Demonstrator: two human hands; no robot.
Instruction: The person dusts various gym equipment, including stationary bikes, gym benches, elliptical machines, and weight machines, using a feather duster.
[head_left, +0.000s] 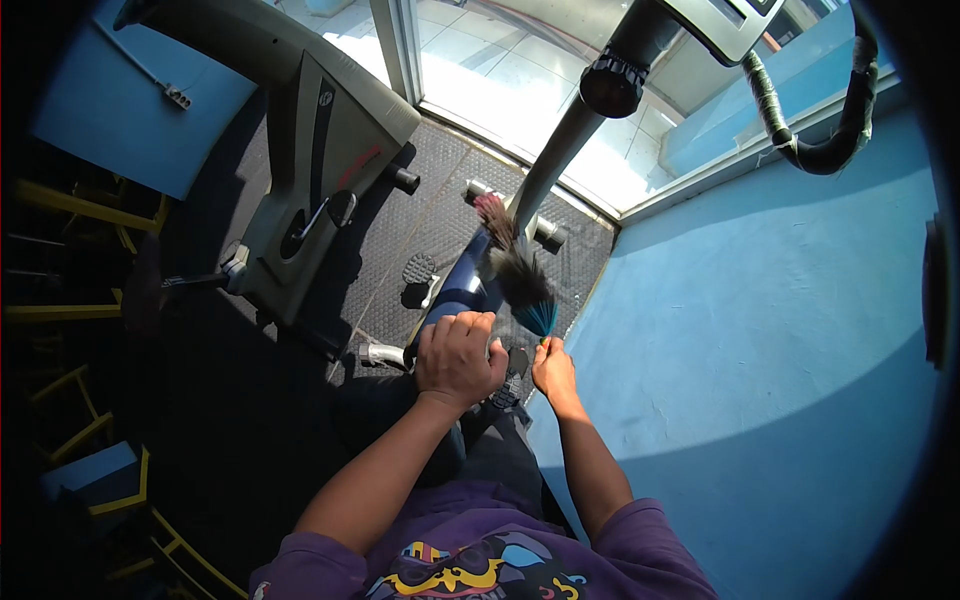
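Observation:
My right hand (556,370) is closed round the handle end of a feather duster (522,275). The duster's dark, blurred feathers, with teal ones near the handle and a reddish tip, reach up beside the post of a blue exercise bike (466,283). My left hand (458,360) is over the rear of this bike, back of the hand upward, with its fingers curled and the thumb to the right. What lies under that palm is hidden. Below the hands a bike pedal (508,385) shows near my legs.
A second, grey exercise bike (300,200) stands to the left. On the right is a blue wall (720,350), with a large window (530,90) ahead. A handlebar (830,150) juts out at upper right. Yellow metal frames (90,420) stand at far left. Black textured matting (385,270) covers the floor.

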